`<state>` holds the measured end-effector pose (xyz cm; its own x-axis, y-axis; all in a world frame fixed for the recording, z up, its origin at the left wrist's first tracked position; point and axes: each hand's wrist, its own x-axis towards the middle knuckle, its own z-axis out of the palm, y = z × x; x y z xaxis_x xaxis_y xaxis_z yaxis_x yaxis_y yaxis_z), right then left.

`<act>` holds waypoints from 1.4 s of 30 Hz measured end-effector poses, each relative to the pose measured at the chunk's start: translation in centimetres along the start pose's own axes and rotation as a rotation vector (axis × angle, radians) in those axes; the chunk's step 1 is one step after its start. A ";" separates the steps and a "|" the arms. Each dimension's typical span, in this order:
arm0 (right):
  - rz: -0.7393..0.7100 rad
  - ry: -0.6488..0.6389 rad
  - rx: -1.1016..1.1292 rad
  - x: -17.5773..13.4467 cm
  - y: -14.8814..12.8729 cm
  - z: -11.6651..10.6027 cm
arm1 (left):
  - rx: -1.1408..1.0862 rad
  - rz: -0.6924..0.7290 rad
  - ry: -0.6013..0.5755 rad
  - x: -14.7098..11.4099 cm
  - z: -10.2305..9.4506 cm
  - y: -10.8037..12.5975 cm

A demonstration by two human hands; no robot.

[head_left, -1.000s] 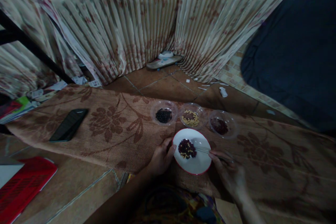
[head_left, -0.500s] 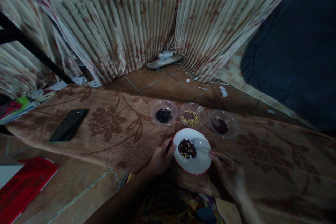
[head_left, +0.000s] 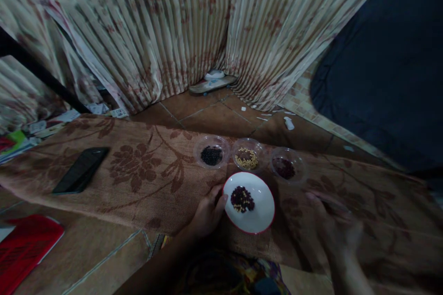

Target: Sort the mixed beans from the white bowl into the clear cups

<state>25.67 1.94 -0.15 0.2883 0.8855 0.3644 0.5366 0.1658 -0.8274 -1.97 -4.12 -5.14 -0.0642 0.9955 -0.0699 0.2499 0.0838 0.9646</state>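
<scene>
A white bowl [head_left: 261, 209] with a red rim holds a mix of dark red and yellow beans [head_left: 242, 199] in its left part. My left hand [head_left: 209, 212] grips the bowl's left edge, thumb over the rim. To the right of the bowl, above the cloth, my right hand [head_left: 337, 228] is smeared by motion. A thin streak along its fingers looks like the tweezers [head_left: 332, 203], only faintly visible. Behind the bowl stand three clear plastic cups in a row: one with black beans [head_left: 211, 155], one with yellow beans [head_left: 246, 159], one with dark red beans [head_left: 284, 167].
A brown flowered cloth [head_left: 134, 198] covers the narrow table. A black phone [head_left: 81, 170] lies at its left. Beyond are a tiled floor with white scraps [head_left: 289, 123], a skateboard [head_left: 212, 84] and striped curtains [head_left: 180, 23]. Something red [head_left: 31, 244] is at lower left.
My right hand has drawn the tweezers out of the bowl and moved right, away from it. My left hand keeps its hold on the bowl. The whole view has shifted slightly.
</scene>
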 end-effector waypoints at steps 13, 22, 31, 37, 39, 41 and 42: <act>0.139 0.016 0.088 -0.4 0.6 0.3 | -0.013 0.012 -0.019 -0.1 -0.1 0.2; 0.062 -0.469 0.089 -3.9 0.3 1.5 | 0.025 0.015 0.001 0.0 0.0 0.0; 0.026 -0.465 0.080 -4.2 0.5 1.6 | 0.035 0.006 0.008 0.0 0.0 0.3; -0.004 -0.479 0.062 -4.4 1.6 1.7 | 0.031 0.016 0.021 -0.1 0.1 0.1; 0.005 -0.482 0.069 -4.4 1.9 1.7 | 0.029 0.018 0.021 -0.1 0.1 0.0; 0.013 -0.487 0.061 -4.4 2.0 1.7 | 0.025 0.016 0.021 -0.1 0.1 -0.1; 0.016 -0.487 0.055 -4.4 2.0 1.7 | 0.024 0.013 0.018 -0.1 0.1 -0.1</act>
<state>24.11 -0.85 -4.17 -0.1153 0.9860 0.1205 0.4886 0.1619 -0.8574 -1.88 -4.18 -5.24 -0.0779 0.9955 -0.0531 0.2742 0.0726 0.9589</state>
